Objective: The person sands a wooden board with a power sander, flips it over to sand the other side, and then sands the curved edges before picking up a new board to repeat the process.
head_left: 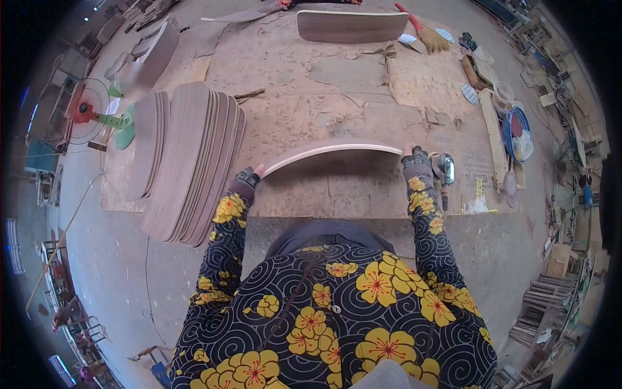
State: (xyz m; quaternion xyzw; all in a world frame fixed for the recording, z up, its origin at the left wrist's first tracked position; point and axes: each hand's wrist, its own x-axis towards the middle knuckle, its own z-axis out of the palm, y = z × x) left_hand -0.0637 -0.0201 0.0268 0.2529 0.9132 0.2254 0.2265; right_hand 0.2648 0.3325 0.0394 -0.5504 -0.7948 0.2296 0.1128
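A curved wooden panel [334, 149] arches over the near part of the worktable [291, 117], its pale edge facing up. My left hand [251, 175], in a dark fingerless glove, grips the panel's left end. At the right end my right hand [414, 154], gloved the same way, is closed on the panel. Just right of that hand lies a power tool [444, 170] with a shiny round body. A large stack of curved wooden panels [188, 155] leans across the table's left side, close to my left hand.
Another curved panel [350, 26] stands at the far edge, beside a red-handled broom [431, 39]. A fan [87, 112] is at the left. On the right are a long wooden strip [494, 139] and a blue basket [516, 133]. Part of another person shows at the top.
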